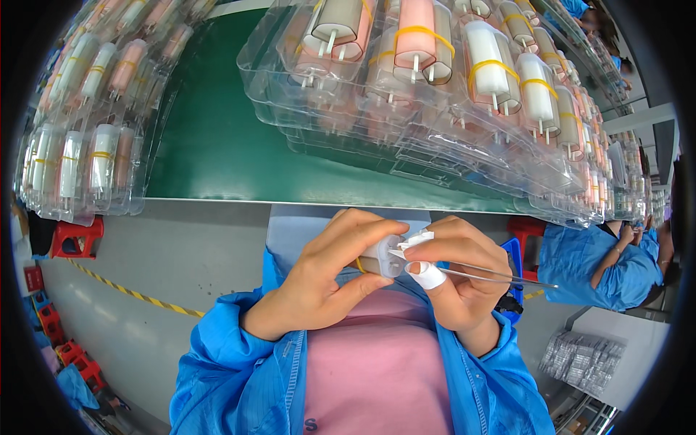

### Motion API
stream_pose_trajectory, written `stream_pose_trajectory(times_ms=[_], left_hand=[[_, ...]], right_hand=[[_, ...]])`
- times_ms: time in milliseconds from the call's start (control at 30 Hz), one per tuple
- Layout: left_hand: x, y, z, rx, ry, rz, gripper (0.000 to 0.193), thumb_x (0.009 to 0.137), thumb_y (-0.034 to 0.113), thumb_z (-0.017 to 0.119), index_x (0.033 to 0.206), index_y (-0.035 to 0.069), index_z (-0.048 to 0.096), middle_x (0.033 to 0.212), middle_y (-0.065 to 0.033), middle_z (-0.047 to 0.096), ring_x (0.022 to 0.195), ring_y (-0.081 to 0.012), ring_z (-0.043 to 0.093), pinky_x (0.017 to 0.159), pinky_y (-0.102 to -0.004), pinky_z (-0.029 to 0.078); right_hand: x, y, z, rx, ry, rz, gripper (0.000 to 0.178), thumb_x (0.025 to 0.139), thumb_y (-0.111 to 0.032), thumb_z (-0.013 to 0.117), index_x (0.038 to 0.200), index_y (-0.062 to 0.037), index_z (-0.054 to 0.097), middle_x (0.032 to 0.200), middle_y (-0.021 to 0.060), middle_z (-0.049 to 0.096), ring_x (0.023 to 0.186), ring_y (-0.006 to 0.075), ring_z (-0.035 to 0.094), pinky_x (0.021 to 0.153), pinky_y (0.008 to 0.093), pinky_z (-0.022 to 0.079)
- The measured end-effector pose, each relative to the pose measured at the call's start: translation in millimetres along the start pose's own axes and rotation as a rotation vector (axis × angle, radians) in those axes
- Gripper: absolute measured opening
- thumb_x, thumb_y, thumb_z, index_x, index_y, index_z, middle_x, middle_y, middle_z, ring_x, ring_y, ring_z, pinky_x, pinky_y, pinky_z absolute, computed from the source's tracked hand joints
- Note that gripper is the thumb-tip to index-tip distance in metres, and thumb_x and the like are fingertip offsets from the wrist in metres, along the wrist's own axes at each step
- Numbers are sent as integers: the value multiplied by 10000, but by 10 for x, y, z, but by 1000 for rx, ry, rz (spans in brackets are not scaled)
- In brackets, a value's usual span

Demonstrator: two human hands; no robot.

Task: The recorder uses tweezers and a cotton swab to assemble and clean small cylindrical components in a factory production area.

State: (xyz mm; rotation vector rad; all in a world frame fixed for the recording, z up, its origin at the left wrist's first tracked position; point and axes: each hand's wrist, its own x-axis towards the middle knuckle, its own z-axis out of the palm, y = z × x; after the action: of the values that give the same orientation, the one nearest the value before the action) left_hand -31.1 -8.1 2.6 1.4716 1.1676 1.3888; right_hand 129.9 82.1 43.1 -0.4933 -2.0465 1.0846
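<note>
In front of my chest, my left hand (333, 264) is closed round a small greyish translucent plastic container (378, 259) with a yellow band, its end facing right. Close against that end, my right hand (464, 264) pinches a small white piece (416, 241); whether it touches the container I cannot tell. Thin metal tweezers (507, 277) also lie in my right hand, sticking out to the right. White tape (426, 275) wraps my right thumb.
Beyond my hands runs a green table (217, 152). Clear plastic trays (326, 109) on it hold several pink, white and grey containers with yellow bands. More filled trays (87, 145) stand at the left. A person in blue (602, 261) sits at the right, near a blue bin (513, 290).
</note>
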Motion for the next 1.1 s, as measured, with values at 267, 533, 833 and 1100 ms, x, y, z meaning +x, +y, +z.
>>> stream_pose_trajectory(times_ms=[267,533,833,1100], left_hand=[[-7,-14,46,156,39,-14,498,734,-30,663,1210,-8,518,1106,-138,517,980,-253,526,728,-313,484],[2,-135,68,-224,37,41,494,772,34,668,1234,10,496,1154,-130,508,1041,-230,513,868,-316,423],[-4,-125,94,-203,65,43,495,768,35,669,1233,4,504,1146,-129,513,1020,-234,524,833,-307,434],[-11,-102,103,-133,90,54,489,762,8,666,1226,-2,513,1130,-137,518,998,-246,529,820,-315,445]], right_hand=[[126,-78,-11,-85,-86,21,140,697,13,673,836,0,660,759,126,643,651,223,621,584,282,478],[11,-13,2,104,73,10,149,732,3,675,880,6,658,812,141,659,691,207,641,608,277,502],[31,-5,14,45,55,-27,153,717,-6,683,869,-9,669,785,125,666,681,212,649,603,276,502],[29,-25,11,26,29,8,147,705,-19,698,851,-13,677,795,110,674,683,215,650,605,283,496]])
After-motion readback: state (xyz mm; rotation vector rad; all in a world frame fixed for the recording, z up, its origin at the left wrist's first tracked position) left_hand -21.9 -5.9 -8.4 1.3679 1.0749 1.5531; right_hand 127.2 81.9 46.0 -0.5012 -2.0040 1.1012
